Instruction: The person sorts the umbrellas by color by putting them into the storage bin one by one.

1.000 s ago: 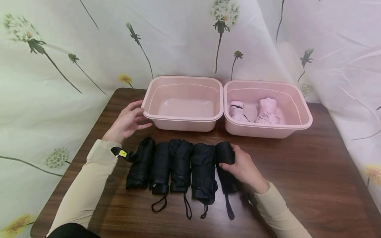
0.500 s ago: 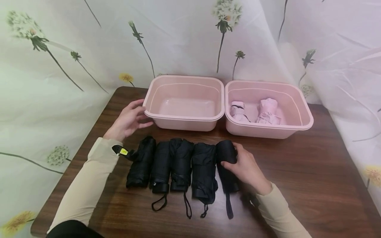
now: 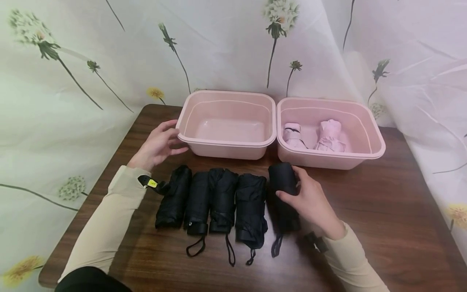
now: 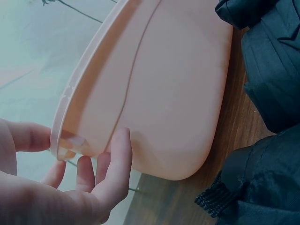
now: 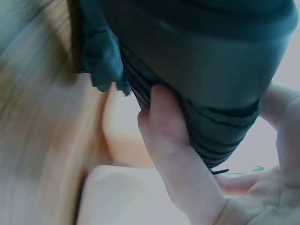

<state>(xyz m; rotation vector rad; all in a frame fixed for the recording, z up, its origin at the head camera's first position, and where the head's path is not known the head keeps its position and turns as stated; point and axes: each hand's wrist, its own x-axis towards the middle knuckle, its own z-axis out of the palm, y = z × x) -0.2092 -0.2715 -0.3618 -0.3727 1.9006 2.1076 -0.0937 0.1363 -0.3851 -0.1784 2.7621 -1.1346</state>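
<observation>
My right hand [image 3: 313,202] grips the rightmost black folded umbrella [image 3: 282,178], thumb on one side and fingers on the other. The right wrist view shows the hand [image 5: 187,164] round that umbrella [image 5: 201,61], close to the camera. Left of it, several black folded umbrellas [image 3: 249,207] lie side by side on the table, some with wrist loops. My left hand [image 3: 157,146] touches the left end of the left pink bin [image 3: 226,152]. In the left wrist view, the hand [image 4: 93,183] has its thumb and fingers at the rim of the bin [image 4: 178,93].
The right pink bin [image 3: 328,160] stands beside the left one and holds two pink folded umbrellas, one on the left [image 3: 293,136] and one on the right [image 3: 330,136]. A wooden table [image 3: 383,211] carries everything, with a flower-patterned cloth [image 3: 226,44] behind.
The rightmost black umbrella has come up slightly and shifted right, away from the row, in my right hand. My left hand stays at the left bin.
</observation>
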